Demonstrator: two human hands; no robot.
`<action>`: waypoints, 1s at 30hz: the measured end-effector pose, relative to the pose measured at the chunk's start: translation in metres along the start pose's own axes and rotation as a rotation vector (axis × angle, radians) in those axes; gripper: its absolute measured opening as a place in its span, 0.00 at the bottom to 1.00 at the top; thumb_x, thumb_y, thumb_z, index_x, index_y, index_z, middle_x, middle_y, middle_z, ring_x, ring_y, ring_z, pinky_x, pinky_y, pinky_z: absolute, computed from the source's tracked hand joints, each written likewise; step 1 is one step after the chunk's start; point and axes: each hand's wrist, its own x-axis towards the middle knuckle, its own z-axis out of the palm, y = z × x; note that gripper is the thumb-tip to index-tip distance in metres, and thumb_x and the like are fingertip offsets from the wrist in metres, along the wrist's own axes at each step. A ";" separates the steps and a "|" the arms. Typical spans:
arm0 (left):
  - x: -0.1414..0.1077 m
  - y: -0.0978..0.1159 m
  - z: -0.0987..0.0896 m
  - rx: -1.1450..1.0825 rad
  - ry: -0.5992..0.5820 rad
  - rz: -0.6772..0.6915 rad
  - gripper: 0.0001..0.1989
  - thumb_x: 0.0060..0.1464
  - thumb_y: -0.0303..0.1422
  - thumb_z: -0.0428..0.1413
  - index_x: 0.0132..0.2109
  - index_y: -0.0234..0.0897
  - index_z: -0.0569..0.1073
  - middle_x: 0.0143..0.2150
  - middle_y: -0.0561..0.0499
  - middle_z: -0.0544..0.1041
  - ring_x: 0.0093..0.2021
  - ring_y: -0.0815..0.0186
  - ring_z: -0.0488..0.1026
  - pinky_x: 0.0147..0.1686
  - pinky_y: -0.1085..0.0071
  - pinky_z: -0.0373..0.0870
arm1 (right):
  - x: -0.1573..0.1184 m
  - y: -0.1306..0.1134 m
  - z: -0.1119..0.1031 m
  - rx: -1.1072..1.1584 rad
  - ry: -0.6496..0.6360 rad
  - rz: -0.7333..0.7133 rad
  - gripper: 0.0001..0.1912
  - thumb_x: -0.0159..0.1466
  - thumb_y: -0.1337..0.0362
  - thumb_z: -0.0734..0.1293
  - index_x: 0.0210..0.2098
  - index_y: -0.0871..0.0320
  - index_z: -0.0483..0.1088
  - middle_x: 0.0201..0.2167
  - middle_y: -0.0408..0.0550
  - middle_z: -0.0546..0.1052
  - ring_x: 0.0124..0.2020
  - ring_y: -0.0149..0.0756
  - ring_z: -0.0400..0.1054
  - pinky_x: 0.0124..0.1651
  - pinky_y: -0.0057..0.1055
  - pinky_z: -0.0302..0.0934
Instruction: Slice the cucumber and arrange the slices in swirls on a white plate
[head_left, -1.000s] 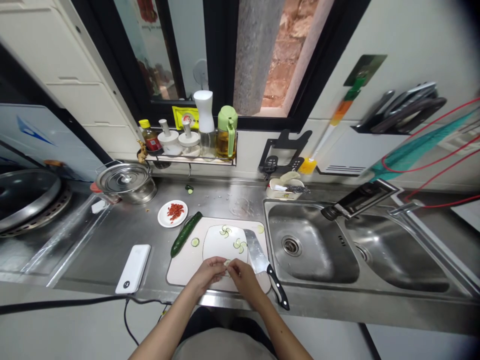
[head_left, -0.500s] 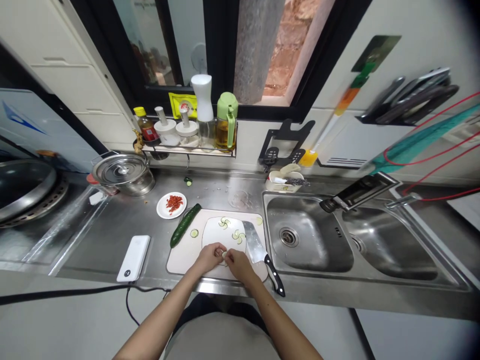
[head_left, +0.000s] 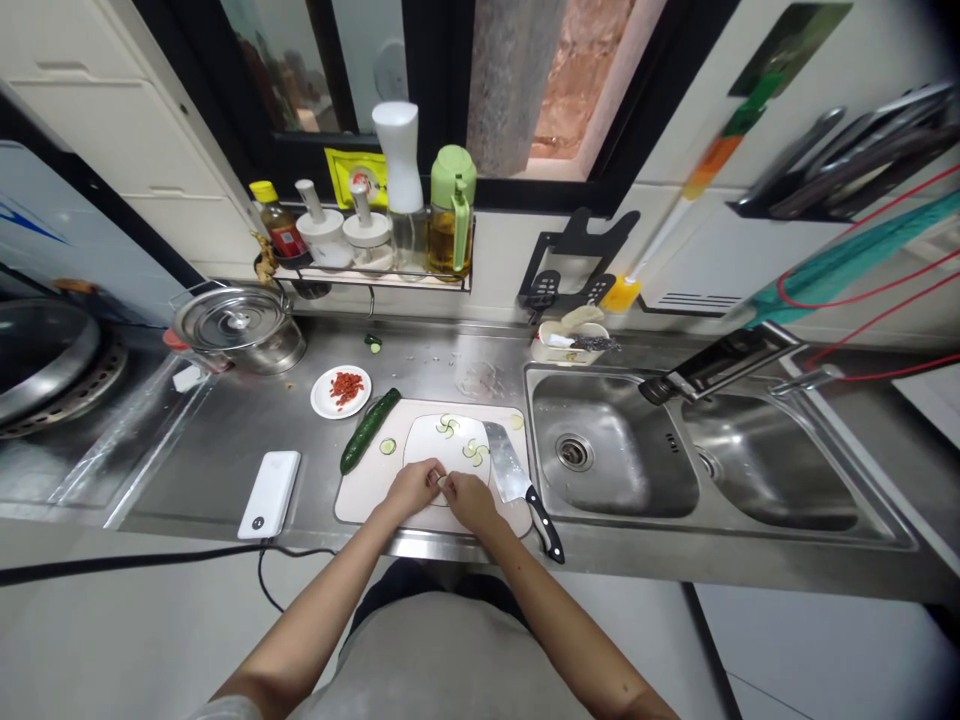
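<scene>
My left hand [head_left: 414, 486] and my right hand [head_left: 468, 499] meet over the near edge of a white plate [head_left: 424, 440]. Their fingers are pinched on a small pale piece, probably cucumber, mostly hidden by the fingertips. Two pinwheels of thin cucumber slices [head_left: 448, 427] lie on the plate's far and right parts. The plate rests on a pale cutting board [head_left: 360, 502]. A whole cucumber [head_left: 370, 431] lies along the board's left edge, with a cut slice [head_left: 388, 446] beside it. To the plate's right lies a cleaver [head_left: 509, 466], its black handle toward me.
A small plate of chopped red pieces [head_left: 319, 398] sits behind left, near a lidded steel pot [head_left: 262, 345]. A white power bank [head_left: 270, 492] lies left of the board. The double sink [head_left: 615, 460] is at the right; bottles stand on a wall rack [head_left: 360, 273].
The whole view has shifted slightly as the head moved. Both hands remain together at the plate's near edge, with the fingertips a little closer around the small piece.
</scene>
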 end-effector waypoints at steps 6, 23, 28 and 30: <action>0.005 0.001 -0.002 0.115 0.002 0.011 0.16 0.48 0.23 0.53 0.44 0.40 0.75 0.30 0.54 0.76 0.32 0.67 0.71 0.32 0.74 0.60 | 0.002 0.003 -0.001 -0.049 -0.015 0.025 0.10 0.68 0.63 0.58 0.39 0.57 0.70 0.36 0.48 0.76 0.38 0.35 0.68 0.35 0.28 0.50; 0.006 -0.002 -0.002 0.269 -0.025 0.052 0.18 0.51 0.25 0.53 0.49 0.42 0.76 0.37 0.50 0.78 0.39 0.62 0.73 0.45 0.68 0.62 | 0.004 -0.011 -0.003 -0.102 -0.039 0.134 0.13 0.68 0.62 0.57 0.40 0.58 0.72 0.40 0.51 0.78 0.42 0.38 0.70 0.41 0.31 0.54; 0.005 -0.003 -0.004 0.287 -0.048 0.089 0.22 0.53 0.25 0.52 0.54 0.44 0.73 0.38 0.50 0.78 0.41 0.62 0.73 0.46 0.68 0.62 | 0.005 -0.014 -0.003 -0.110 -0.024 0.169 0.15 0.67 0.62 0.56 0.40 0.59 0.72 0.39 0.52 0.78 0.42 0.40 0.71 0.42 0.33 0.54; 0.005 -0.003 -0.005 0.310 -0.057 0.111 0.21 0.54 0.26 0.52 0.54 0.45 0.74 0.39 0.49 0.77 0.43 0.61 0.73 0.47 0.66 0.61 | 0.004 -0.013 -0.003 -0.117 -0.019 0.170 0.14 0.68 0.61 0.56 0.40 0.59 0.72 0.38 0.52 0.78 0.42 0.40 0.71 0.43 0.34 0.54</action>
